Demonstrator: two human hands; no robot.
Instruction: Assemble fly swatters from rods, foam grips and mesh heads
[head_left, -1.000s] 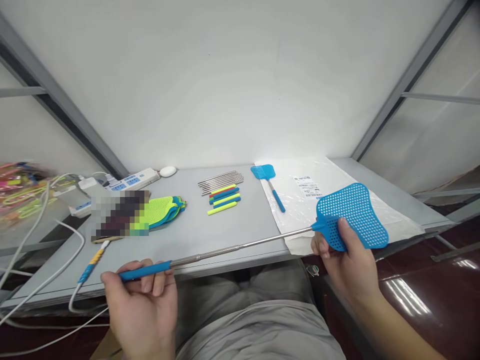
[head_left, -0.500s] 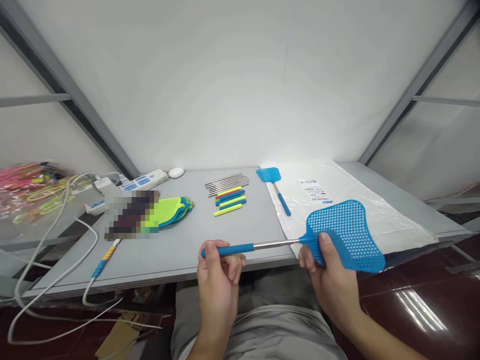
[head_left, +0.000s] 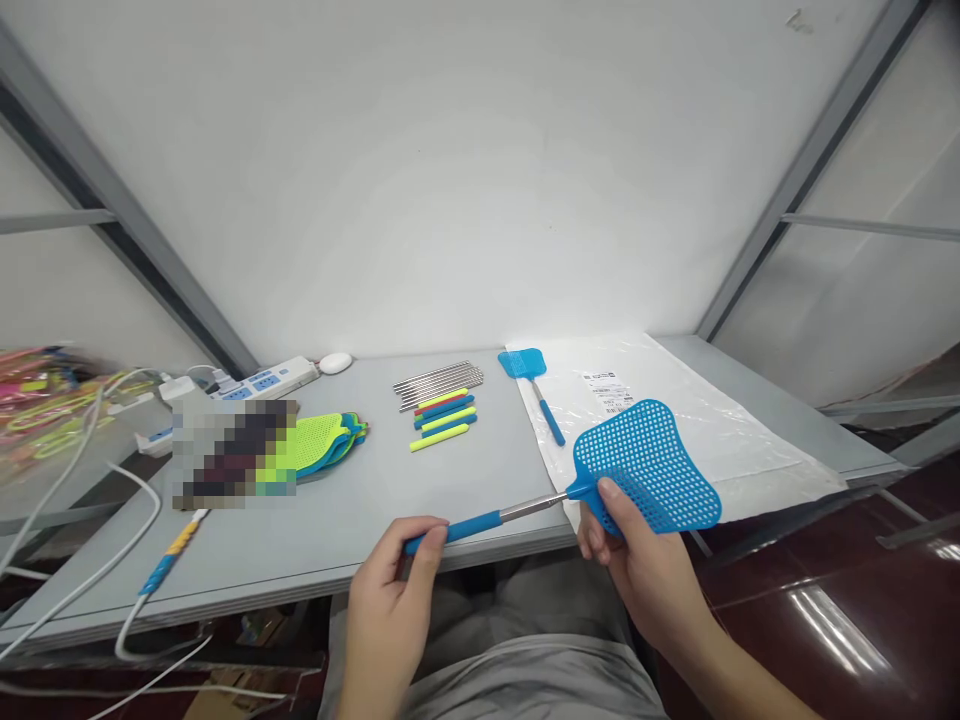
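Note:
A blue fly swatter with a metal shaft is held between my two hands over the table's front edge. My left hand pinches the end of its blue handle between thumb and fingers. Around the base of the perforated blue head, my right hand is closed, thumb on top. Another blue fly swatter lies behind, its head on the edge of a white plastic bag. Left of it are several yellow, blue and red handle grips and a row of metal rods.
Yellow and blue swatter heads are stacked at the left, beside a pixelated object. Behind them stand a power strip and a white rounded device. White cables hang over the table's left side, near bagged colourful items.
My left hand has turned, its thumb now lying over the handle end. The swatter and both hands have shifted slightly left in view, while the camera view itself has also moved.

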